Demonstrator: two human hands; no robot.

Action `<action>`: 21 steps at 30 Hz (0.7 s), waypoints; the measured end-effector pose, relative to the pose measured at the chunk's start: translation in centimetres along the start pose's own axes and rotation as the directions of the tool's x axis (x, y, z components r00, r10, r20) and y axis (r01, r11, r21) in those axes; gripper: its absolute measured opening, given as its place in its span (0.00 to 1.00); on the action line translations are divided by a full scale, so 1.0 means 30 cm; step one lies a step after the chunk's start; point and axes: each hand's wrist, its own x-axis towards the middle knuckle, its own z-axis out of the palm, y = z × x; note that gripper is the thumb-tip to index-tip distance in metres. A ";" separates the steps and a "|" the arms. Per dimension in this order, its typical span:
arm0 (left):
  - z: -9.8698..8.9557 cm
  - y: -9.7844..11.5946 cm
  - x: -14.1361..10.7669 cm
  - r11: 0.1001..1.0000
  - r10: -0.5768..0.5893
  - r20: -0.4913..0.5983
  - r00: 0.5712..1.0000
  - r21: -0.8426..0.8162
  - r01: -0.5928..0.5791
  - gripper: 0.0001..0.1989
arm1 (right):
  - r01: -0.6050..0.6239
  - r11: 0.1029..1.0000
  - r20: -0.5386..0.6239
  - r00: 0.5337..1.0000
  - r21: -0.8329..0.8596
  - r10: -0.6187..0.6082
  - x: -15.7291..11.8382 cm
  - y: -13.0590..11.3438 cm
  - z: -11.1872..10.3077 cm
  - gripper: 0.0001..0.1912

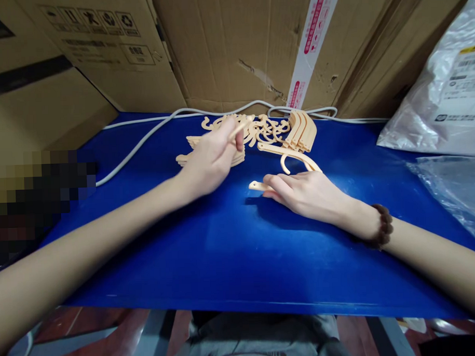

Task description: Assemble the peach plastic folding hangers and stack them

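My left hand (209,161) is closed on a slim beige hanger piece (243,127), raised over the back of the blue table. Beneath it, partly hidden, lies a stack of beige hanger arms (237,158). Lower and to the right, my right hand (306,194) pinches a flat beige hanger arm (256,185); its holed end sticks out past the fingers. Just behind that hand rests a beige hanger (275,148) with a hook. A jumbled pile of beige hooks (272,129) lies between the hands and the wall of cardboard.
Curved beige hanger arms (303,131) are stacked at the back right of the pile. A white cable (139,153) runs along the blue table's (232,261) rear. Cardboard boxes (233,48) stand behind; a white plastic parcel (441,98) and clear wrap (456,191) lie right.
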 end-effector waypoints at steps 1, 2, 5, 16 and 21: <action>0.010 0.015 -0.026 1.000 0.021 0.047 0.999 -0.013 -0.020 0.06 | -0.010 1.000 0.006 1.000 0.002 0.010 -0.001 0.000 0.002 0.21; 0.016 0.025 -0.047 0.999 0.047 0.092 0.995 -0.017 -0.046 0.06 | -0.018 1.000 0.003 1.000 -0.001 0.018 -0.002 0.001 0.005 0.21; 0.023 0.036 -0.084 0.992 0.119 0.156 0.981 0.033 -0.125 0.09 | -0.036 0.999 -0.026 0.999 -0.022 0.036 -0.002 0.002 0.010 0.22; 0.042 0.040 -0.112 0.917 0.212 0.215 0.954 0.295 -0.270 0.16 | -0.094 0.992 -0.051 0.994 0.080 0.099 -0.003 0.018 -0.003 0.17; 0.041 0.038 -0.114 0.913 0.154 0.204 0.967 0.344 -0.218 0.17 | -0.020 0.999 -0.096 0.995 0.030 0.023 -0.003 0.033 -0.016 0.14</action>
